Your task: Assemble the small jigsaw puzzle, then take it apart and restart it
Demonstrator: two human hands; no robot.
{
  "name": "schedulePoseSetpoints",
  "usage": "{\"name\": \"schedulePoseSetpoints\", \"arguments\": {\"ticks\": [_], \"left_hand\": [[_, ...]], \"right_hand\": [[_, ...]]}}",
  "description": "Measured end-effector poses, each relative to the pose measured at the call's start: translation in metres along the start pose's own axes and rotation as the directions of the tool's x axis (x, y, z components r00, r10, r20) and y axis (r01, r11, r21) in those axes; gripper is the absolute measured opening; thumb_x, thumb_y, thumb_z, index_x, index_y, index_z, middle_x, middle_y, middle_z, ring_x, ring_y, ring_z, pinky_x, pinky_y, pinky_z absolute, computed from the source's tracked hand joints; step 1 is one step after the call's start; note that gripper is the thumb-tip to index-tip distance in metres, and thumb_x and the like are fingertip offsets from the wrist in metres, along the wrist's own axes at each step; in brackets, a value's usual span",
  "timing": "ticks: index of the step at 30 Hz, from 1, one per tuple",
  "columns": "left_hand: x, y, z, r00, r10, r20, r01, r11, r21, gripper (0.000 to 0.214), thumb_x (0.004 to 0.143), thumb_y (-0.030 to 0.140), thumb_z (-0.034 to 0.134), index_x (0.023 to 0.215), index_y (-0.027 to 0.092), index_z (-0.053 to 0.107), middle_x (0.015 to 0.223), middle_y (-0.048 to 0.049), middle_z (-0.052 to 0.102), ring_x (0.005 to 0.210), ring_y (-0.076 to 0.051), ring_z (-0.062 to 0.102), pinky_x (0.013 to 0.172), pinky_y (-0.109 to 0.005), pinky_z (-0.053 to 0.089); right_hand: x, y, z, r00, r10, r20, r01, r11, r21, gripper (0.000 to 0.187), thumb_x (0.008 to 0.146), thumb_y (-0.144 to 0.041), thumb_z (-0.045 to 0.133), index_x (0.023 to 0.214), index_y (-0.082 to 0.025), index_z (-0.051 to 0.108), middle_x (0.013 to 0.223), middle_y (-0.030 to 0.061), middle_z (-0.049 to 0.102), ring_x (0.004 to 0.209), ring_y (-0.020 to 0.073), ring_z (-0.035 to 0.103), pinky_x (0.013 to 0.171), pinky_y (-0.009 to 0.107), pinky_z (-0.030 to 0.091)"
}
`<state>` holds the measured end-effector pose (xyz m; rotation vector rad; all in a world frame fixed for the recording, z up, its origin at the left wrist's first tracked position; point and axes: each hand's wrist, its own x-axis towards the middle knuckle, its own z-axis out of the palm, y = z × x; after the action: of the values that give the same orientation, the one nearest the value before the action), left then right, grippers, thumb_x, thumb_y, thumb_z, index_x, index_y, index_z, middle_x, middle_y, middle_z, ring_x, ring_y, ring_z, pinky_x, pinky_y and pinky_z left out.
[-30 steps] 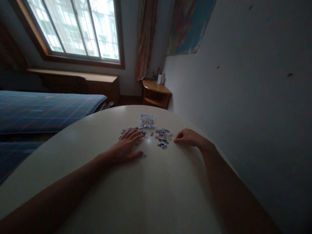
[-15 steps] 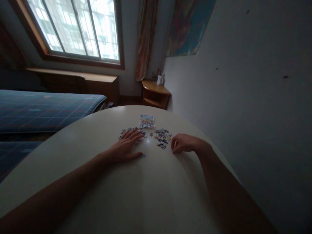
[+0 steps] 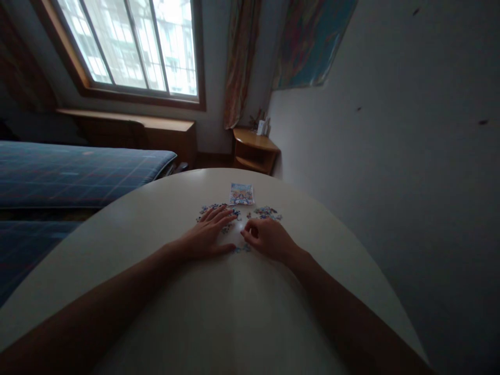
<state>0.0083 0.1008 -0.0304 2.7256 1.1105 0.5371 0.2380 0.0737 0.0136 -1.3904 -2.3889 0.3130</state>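
My left hand (image 3: 209, 234) lies flat with its fingers spread over a pile of jigsaw puzzle pieces (image 3: 204, 209), hiding part of it. Close to its thumb tip are a few loose blue puzzle pieces (image 3: 238, 250). My right hand (image 3: 267, 237) is closed, with thumb and fingers curled together just above the tabletop. Whatever its fingertips hold, if anything, is too small to make out. Behind that hand a second pile of puzzle pieces (image 3: 266, 211) is partly covered. One small brown piece (image 3: 249, 214) sits between the piles.
A printed picture packet (image 3: 241, 194) lies beyond the piles on the round white table (image 3: 187, 323). Past the table's left edge are blue plaid mattresses (image 3: 78, 174). A wooden corner shelf (image 3: 255, 139) stands in the far corner, and a wall (image 3: 371, 166) runs along the right.
My right hand has moved left, from beside the right pile to the middle near my left thumb. Another loose piece now shows below it. The view has turned slightly; my left hand stays on its pile.
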Motion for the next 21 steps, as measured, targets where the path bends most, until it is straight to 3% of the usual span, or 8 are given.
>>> {"name": "schedulePoseSetpoints", "arguments": {"ticks": [1, 3, 5, 10, 16, 21], "left_hand": [[0.0, 0.001, 0.0, 1.0, -0.003, 0.0, 0.003, 1.0, -0.003, 0.078, 0.085, 0.059, 0.062, 0.149, 0.022, 0.036, 0.158, -0.0113, 0.035, 0.15, -0.033, 0.021, 0.122, -0.055, 0.016], [0.0, 0.001, 0.0, 1.0, -0.014, -0.005, 0.014, 1.0, -0.01, 0.077, 0.086, 0.058, 0.062, 0.149, 0.023, 0.037, 0.158, -0.011, 0.035, 0.149, -0.033, 0.021, 0.122, -0.055, 0.017], [-0.001, 0.001, 0.001, 0.999, -0.029, -0.014, 0.028, 1.0, -0.014, 0.076, 0.086, 0.059, 0.062, 0.149, 0.024, 0.037, 0.158, -0.0104, 0.036, 0.149, -0.033, 0.022, 0.121, -0.055, 0.018], [-0.001, -0.001, 0.002, 0.999, -0.035, 0.003, 0.035, 0.999, 0.003, 0.079, 0.086, 0.06, 0.062, 0.15, 0.023, 0.036, 0.159, -0.0103, 0.033, 0.15, -0.033, 0.02, 0.122, -0.055, 0.017], [-0.003, -0.001, 0.003, 0.999, -0.037, -0.022, 0.037, 0.999, 0.001, 0.076, 0.086, 0.06, 0.062, 0.149, 0.026, 0.036, 0.158, -0.0092, 0.035, 0.149, -0.034, 0.021, 0.122, -0.056, 0.017], [-0.003, 0.0, 0.003, 0.999, -0.049, -0.018, 0.05, 0.998, 0.024, 0.074, 0.088, 0.058, 0.06, 0.148, 0.023, 0.038, 0.158, -0.0098, 0.035, 0.149, -0.034, 0.021, 0.122, -0.056, 0.017]], "right_hand": [[-0.003, 0.006, 0.002, 0.993, -0.1, -0.058, 0.102, 0.994, 0.027, 0.012, 0.086, -0.024, 0.059, 0.09, -0.019, 0.068, 0.078, 0.0039, 0.068, 0.075, 0.0181, 0.061, 0.073, 0.03, 0.044], [-0.008, 0.016, 0.005, 0.944, -0.322, -0.076, 0.326, 0.943, 0.059, 0.024, 0.077, -0.017, 0.063, 0.1, -0.02, 0.067, 0.09, 0.0044, 0.069, 0.091, 0.0211, 0.061, 0.091, 0.037, 0.042], [-0.012, 0.022, 0.006, 0.905, -0.424, -0.047, 0.426, 0.901, 0.078, 0.035, 0.07, -0.017, 0.069, 0.105, -0.023, 0.066, 0.104, 0.0059, 0.068, 0.104, 0.0246, 0.057, 0.101, 0.042, 0.038], [-0.011, 0.022, 0.01, 0.91, -0.415, -0.027, 0.415, 0.905, 0.089, 0.024, 0.072, -0.018, 0.071, 0.095, -0.023, 0.068, 0.101, 0.0063, 0.067, 0.107, 0.0262, 0.055, 0.102, 0.044, 0.037], [-0.006, 0.022, 0.019, 0.928, -0.359, -0.1, 0.37, 0.919, 0.135, 0.007, 0.083, -0.024, 0.069, 0.09, -0.023, 0.069, 0.091, 0.0046, 0.07, 0.1, 0.0228, 0.058, 0.098, 0.04, 0.041], [-0.008, 0.021, 0.017, 0.94, -0.329, -0.089, 0.34, 0.922, 0.182, 0.016, 0.083, -0.027, 0.069, 0.099, -0.021, 0.069, 0.09, 0.0048, 0.071, 0.095, 0.0222, 0.06, 0.093, 0.037, 0.045]]}}
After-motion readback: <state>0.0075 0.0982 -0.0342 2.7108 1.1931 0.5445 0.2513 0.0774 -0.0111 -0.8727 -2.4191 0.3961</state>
